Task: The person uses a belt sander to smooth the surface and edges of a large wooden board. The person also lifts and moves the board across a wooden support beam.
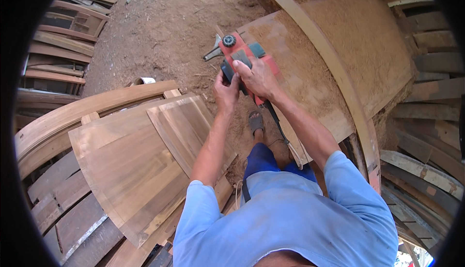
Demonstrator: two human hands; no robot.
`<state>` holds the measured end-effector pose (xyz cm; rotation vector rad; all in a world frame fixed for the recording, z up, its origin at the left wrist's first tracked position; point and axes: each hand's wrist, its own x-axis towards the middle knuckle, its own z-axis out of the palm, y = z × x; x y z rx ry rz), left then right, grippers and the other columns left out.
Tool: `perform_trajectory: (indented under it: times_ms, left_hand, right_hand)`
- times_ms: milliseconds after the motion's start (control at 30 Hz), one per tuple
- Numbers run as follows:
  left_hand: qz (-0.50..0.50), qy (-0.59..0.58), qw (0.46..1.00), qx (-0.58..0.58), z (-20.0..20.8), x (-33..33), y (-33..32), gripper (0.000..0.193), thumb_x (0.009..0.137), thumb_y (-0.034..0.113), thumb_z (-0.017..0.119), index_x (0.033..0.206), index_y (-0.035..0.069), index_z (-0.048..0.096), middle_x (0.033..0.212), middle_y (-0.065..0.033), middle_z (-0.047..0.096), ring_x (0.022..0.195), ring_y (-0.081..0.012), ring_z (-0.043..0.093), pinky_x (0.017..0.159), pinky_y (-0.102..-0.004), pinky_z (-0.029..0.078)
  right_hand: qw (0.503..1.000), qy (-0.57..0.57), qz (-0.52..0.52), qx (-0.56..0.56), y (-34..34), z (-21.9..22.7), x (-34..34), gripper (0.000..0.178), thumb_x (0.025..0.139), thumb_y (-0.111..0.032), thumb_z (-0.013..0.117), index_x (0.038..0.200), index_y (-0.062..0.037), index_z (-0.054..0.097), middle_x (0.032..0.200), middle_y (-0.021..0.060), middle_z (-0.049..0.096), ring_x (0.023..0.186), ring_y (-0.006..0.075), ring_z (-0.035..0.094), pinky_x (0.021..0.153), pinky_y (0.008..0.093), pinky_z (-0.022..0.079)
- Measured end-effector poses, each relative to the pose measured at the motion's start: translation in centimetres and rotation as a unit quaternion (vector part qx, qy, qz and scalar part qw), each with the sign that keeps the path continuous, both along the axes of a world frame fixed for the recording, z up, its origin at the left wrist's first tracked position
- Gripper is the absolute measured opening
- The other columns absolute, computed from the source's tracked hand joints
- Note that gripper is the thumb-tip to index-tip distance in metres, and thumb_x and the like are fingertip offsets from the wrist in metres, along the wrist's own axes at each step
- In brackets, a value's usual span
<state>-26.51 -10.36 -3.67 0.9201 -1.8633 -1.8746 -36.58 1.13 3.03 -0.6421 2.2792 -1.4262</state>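
A red electric hand planer point(251, 52) with a round black knob is held out in front of me, beside the left edge of the dusty work board point(300, 73). My right hand point(261, 78) is closed on its rear part, thumb pointing forward. On the near left side, my left hand point(226, 91) grips the dark housing with bent fingers. A grey metal bracket point(212, 54) sticks out left of the planer. The black cord point(276, 122) hangs from its rear towards my legs. The planer's underside is hidden, and I cannot tell whether it touches the board.
A long pale wooden beam point(334, 63) lies across the work board among shavings. Wooden panels point(131, 155) are stacked at my left. Planks point(63, 49) pile up at the far left, more planks point(436, 83) at the right. Sawdust covers the ground point(160, 30).
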Motion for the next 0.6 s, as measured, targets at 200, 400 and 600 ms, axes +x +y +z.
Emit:
perform_trajectory:
  times_ms: [200, 400, 600]
  left_hand:
    - [-0.02, -0.011, 1.0, -0.02, -0.8, 2.0, 1.4, 0.051, 0.096, 0.019, 0.083, 0.139, -0.003, 0.065, 0.112, -0.0104, 0.076, 0.096, -0.0154, 0.071, 0.083, -0.0326, 0.059]
    - [-0.021, -0.068, 0.997, -0.02, -0.7, 11.4, 11.5, 0.066, 0.093, 0.014, 0.084, 0.15, -0.005, 0.056, 0.127, -0.0149, 0.069, 0.111, -0.0233, 0.071, 0.096, -0.0372, 0.058]
    - [0.0, -0.049, 0.992, 0.119, -0.5, 12.6, 12.5, 0.07, 0.096, 0.008, 0.082, 0.154, -0.009, 0.048, 0.132, -0.0146, 0.067, 0.117, -0.0206, 0.069, 0.101, -0.0339, 0.057]
  right_hand:
    - [0.994, -0.105, -0.011, 0.037, 2.6, 0.8, 1.8, 0.067, 0.1, -0.054, 0.064, 0.101, 0.0132, 0.067, 0.092, 0.0375, 0.07, 0.094, 0.0494, 0.073, 0.082, 0.0526, 0.055]
    - [0.978, -0.204, -0.012, 0.029, 12.3, 1.6, 10.7, 0.063, 0.1, -0.055, 0.065, 0.105, 0.008, 0.065, 0.086, 0.0295, 0.069, 0.083, 0.0396, 0.072, 0.076, 0.0504, 0.055]
    - [0.984, -0.173, -0.018, 0.036, 13.0, 1.6, 11.5, 0.064, 0.099, -0.057, 0.066, 0.104, 0.0064, 0.064, 0.096, 0.0326, 0.069, 0.091, 0.0447, 0.073, 0.077, 0.0511, 0.054]
